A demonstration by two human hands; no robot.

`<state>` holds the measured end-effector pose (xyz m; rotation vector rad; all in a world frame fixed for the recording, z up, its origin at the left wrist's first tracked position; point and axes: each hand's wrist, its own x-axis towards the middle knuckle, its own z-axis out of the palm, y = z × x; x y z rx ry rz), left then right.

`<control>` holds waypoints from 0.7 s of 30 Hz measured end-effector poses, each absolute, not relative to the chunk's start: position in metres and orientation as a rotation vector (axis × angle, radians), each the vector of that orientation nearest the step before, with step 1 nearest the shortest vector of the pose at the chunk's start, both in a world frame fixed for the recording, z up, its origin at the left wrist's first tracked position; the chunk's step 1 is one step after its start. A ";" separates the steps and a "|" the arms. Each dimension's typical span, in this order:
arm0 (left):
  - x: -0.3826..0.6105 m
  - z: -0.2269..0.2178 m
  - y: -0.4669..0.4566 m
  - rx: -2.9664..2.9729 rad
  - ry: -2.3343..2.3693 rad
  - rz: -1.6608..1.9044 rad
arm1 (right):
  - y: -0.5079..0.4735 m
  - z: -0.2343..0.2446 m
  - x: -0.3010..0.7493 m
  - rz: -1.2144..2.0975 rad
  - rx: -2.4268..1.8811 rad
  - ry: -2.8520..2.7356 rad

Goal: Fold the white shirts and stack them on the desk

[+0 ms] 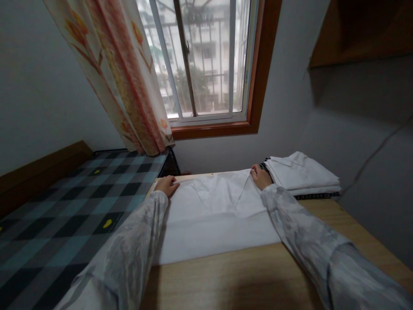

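Observation:
A white shirt (pixel 219 228) is spread over the wooden table in front of me, with creases across its far half. My left hand (pixel 166 186) is closed at its far left corner, fingers curled on the fabric. At the far right corner, my right hand (pixel 261 176) pinches the shirt's edge between thumb and fingers. Just beyond the right hand lies a stack of folded white clothes (pixel 303 172), with a black patterned layer beneath it.
The wooden table (pixel 226 284) stands beside a bed with a checkered sheet (pixel 106 198) on the left. A window (pixel 206 64) with a floral curtain (pixel 119 73) is ahead. A wooden cabinet (pixel 361 34) hangs at upper right, and a cable (pixel 371 157) runs along the right wall.

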<state>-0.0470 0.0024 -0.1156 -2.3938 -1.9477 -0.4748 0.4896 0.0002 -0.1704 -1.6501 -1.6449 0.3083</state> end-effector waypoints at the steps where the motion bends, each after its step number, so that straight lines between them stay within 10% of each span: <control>1: -0.046 -0.114 0.000 -2.370 -1.957 -0.494 | 0.000 -0.170 0.490 0.325 -1.626 -1.622; 21: -0.077 -0.071 -0.097 -2.574 -1.655 -0.618 | -0.083 -0.109 0.534 0.776 -1.186 -1.809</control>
